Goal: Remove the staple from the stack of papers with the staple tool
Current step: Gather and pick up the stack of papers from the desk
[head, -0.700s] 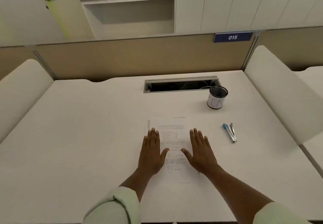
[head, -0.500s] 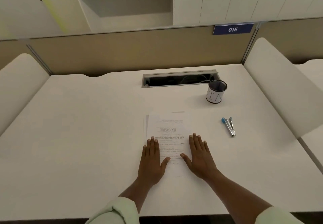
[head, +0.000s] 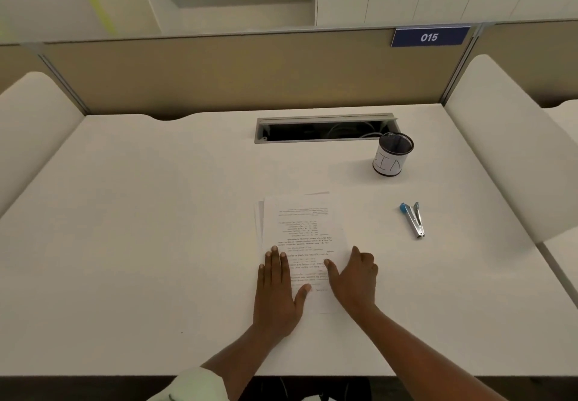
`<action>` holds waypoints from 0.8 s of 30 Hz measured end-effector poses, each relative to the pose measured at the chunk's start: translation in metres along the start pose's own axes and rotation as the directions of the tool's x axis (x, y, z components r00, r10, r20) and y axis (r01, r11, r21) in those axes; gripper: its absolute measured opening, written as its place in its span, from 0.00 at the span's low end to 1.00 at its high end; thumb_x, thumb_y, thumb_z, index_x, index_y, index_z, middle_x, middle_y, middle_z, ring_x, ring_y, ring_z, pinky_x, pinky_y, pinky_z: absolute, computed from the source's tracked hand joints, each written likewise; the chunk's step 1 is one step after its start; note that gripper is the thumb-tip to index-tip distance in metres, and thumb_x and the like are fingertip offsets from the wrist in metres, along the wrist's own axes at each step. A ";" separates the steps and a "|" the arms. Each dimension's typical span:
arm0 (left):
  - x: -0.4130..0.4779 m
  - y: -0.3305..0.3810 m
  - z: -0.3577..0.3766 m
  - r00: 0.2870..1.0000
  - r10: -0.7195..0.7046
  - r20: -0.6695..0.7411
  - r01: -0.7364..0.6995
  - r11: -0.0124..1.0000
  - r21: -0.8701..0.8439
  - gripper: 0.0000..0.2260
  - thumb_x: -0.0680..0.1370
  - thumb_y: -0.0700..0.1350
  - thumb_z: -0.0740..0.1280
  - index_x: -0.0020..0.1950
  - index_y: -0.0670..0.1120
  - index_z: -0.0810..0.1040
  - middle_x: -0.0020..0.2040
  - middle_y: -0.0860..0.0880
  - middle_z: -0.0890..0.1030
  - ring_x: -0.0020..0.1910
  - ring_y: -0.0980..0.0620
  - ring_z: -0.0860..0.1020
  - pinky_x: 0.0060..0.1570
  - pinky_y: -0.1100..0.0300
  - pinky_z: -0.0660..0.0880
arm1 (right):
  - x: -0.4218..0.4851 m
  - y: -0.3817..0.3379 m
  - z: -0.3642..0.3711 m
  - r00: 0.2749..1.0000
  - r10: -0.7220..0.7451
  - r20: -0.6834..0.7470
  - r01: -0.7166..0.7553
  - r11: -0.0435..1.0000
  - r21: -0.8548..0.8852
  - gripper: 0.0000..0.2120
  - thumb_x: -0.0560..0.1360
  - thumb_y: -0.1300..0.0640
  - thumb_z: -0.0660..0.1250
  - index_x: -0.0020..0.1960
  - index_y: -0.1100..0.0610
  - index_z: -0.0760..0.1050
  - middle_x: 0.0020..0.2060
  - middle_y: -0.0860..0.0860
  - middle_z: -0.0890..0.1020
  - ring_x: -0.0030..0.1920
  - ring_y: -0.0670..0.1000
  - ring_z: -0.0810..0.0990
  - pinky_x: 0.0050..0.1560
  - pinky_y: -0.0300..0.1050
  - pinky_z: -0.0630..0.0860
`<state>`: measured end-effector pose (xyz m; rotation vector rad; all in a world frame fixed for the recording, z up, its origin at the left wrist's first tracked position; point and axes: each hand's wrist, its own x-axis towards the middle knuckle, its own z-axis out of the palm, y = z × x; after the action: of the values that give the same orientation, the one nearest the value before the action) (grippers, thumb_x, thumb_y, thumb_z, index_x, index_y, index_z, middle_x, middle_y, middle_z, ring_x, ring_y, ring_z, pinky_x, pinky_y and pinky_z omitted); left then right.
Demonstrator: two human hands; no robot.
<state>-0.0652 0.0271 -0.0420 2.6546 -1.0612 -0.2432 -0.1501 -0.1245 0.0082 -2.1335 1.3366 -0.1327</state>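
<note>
A stack of printed papers lies in the middle of the white desk, its sheets slightly fanned at the far left corner. My left hand rests flat on the stack's near left edge, fingers together and thumb spread. On the near right edge sits my right hand, with its fingers curling in and the thumb lying on the page. The staple tool, metal with a blue end, lies on the desk to the right of the papers, apart from both hands. I cannot make out the staple.
A black mesh cup with a white label stands behind the staple tool. An open cable slot is cut into the desk's far side. Tan partitions with a blue "015" sign close the back. White padded panels flank both sides.
The view has tilted down, and both hands have slid toward the near end of the papers. My right hand's fingers, flat before, have curled in at the paper's edge.
</note>
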 end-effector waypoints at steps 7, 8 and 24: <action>-0.011 0.007 0.004 1.000 0.004 0.005 -0.004 1.000 -0.020 0.39 0.80 0.66 0.46 0.82 0.42 0.40 0.83 0.44 0.37 0.82 0.47 0.37 0.80 0.50 0.39 | 0.014 -0.010 -0.010 0.973 0.115 0.200 -0.195 0.873 0.446 0.22 0.75 0.41 0.72 0.61 0.55 0.77 0.54 0.52 0.84 0.52 0.55 0.84 0.56 0.57 0.83; -0.012 0.007 0.005 1.000 0.005 0.004 -0.005 1.000 -0.026 0.39 0.80 0.66 0.46 0.82 0.43 0.40 0.83 0.45 0.37 0.82 0.47 0.37 0.80 0.51 0.39 | 0.016 -0.009 -0.013 0.961 0.133 0.242 -0.241 0.831 0.501 0.18 0.75 0.41 0.71 0.56 0.54 0.79 0.51 0.51 0.86 0.49 0.55 0.86 0.54 0.57 0.84; 0.046 -0.003 -0.090 0.887 -0.460 0.044 0.313 0.527 -0.790 0.34 0.78 0.55 0.70 0.80 0.48 0.61 0.74 0.46 0.72 0.70 0.47 0.74 0.68 0.49 0.74 | 0.018 0.014 -0.075 0.932 -0.145 0.333 -0.147 0.687 0.712 0.05 0.79 0.56 0.71 0.52 0.49 0.85 0.50 0.53 0.89 0.49 0.57 0.89 0.50 0.56 0.85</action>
<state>-0.0071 0.0141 0.0401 1.9764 -0.1601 -0.4390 -0.1818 -0.1769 0.0569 -1.3729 0.8469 -0.2145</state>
